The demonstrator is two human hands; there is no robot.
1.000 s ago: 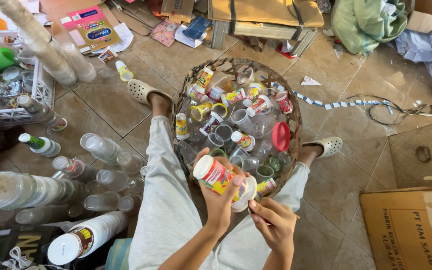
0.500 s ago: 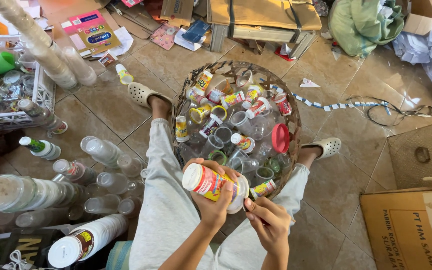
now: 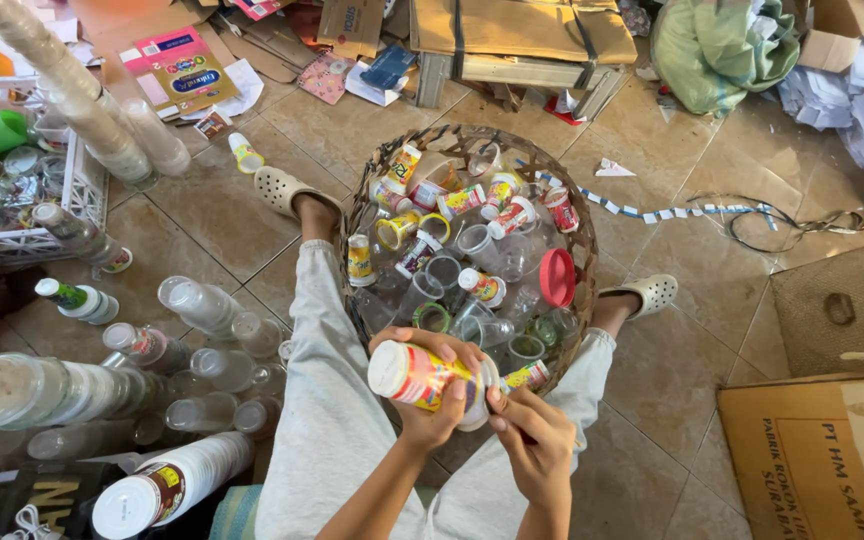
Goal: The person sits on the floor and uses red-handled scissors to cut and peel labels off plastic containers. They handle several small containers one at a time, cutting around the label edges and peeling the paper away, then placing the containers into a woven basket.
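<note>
My left hand (image 3: 428, 412) grips a stack of small plastic cups (image 3: 414, 376) with red and yellow labels, held sideways over my lap. My right hand (image 3: 532, 442) touches the stack's right end with its fingertips pinched there. Just beyond the hands, between my legs, sits a round wicker basket (image 3: 580, 238) full of clear plastic cups and labelled cups, with a pink lid (image 3: 556, 277) at its right side.
Long stacks of clear cups (image 3: 82, 110) and loose bottles lie on the tiled floor at left, by a white wire crate (image 3: 80, 186). Flattened cardboard (image 3: 512, 28) lies at the back, a cardboard box (image 3: 820, 462) at right, a green sack (image 3: 716, 46) behind.
The cup stack has swung from upright to lying sideways and come lower, toward my lap. My right hand has risen to its right end.
</note>
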